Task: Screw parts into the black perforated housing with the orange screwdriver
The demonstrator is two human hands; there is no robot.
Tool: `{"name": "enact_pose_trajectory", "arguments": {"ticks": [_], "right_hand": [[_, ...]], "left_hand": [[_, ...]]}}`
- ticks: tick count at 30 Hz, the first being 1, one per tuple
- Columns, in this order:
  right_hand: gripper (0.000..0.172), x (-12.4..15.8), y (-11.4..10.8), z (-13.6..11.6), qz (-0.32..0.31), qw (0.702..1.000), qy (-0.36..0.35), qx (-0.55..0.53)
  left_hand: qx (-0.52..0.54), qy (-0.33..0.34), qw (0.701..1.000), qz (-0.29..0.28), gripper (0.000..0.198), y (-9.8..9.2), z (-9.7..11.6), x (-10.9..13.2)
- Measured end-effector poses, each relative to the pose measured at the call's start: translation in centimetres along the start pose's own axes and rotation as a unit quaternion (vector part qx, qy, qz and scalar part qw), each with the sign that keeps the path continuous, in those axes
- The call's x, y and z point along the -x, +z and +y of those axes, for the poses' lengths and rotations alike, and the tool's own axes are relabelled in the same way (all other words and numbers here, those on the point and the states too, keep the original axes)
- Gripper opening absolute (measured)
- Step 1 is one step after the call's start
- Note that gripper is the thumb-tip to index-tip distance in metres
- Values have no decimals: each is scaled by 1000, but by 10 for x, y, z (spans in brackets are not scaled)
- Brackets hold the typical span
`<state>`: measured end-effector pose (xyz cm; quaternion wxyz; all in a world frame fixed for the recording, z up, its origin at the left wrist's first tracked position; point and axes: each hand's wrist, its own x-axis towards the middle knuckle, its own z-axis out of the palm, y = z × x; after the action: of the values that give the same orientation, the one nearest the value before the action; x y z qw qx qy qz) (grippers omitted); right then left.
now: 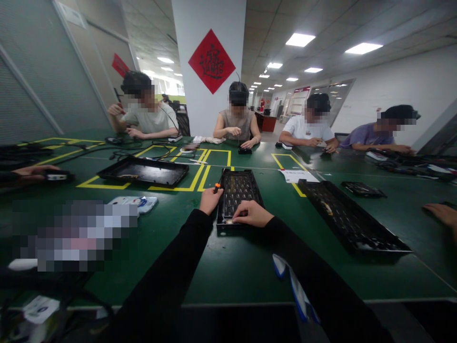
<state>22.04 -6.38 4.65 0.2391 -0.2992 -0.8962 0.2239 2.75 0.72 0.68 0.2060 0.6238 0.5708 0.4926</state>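
A black plastic tray-like shell [243, 188] with rows of small pale marks inside lies in front of me on the green table. My left hand [210, 201] is closed at its left edge, around an orange-and-black tool handle [217, 188]; the tool's other end is hidden. Reaching over the shell's near right side, my right hand [254, 213] has its fingertips pressed together on a small pale piece [229, 221] in the near end. Whether that piece is fixed or loose, I cannot tell.
Black shells lie at left [143, 170] and right [350, 216], with a smaller black part [363, 189] and a paper sheet [299, 176] nearby. A plastic packet [143, 204] lies left. Several people work around the table; others' hands show at the left [34, 174] and right [442, 213] edges.
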Motion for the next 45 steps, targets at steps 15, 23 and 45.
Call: {"name": "enact_pose_trajectory", "arguments": {"ticks": [15, 23, 45], "right_hand": [[16, -51, -12, 29, 25, 982, 129, 132], [16, -57, 13, 41, 41, 988, 150, 20], [31, -48, -2, 18, -159, 981, 48, -101]], "left_hand": [[-25, 9, 1000, -9, 33, 1, -3, -4], [-28, 8, 1000, -10, 33, 2, -5, -5], [-21, 26, 999, -8, 35, 2, -8, -4]]}}
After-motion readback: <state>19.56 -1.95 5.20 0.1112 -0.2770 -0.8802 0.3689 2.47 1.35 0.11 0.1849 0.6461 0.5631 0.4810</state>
